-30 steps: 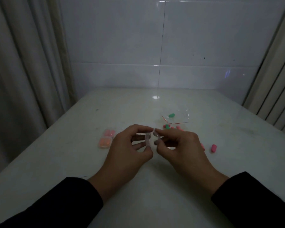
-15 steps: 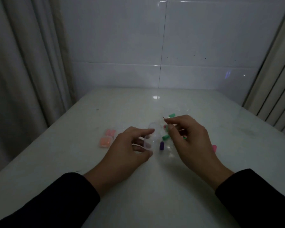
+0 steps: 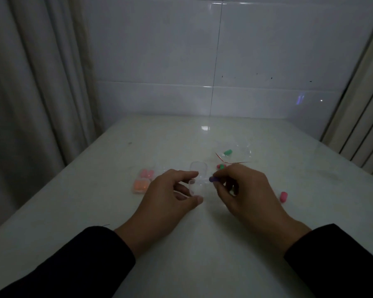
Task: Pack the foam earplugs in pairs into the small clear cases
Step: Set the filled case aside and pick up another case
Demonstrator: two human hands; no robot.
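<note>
Mid-table, left hand (image 3: 170,194) grips open clear case (image 3: 197,179); right hand (image 3: 243,190) pinches purple earplug (image 3: 213,179).

Three cases (image 3: 198,176) — five loose earplugs (image 3: 283,196)

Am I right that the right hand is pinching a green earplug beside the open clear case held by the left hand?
Not quite: in the head view the earplug pinched by the right hand is purple, not green. It is beside the open clear case held by the left hand.

You will find nothing to read here — no text, label, brand, number or sign shows on anything in view.
</note>
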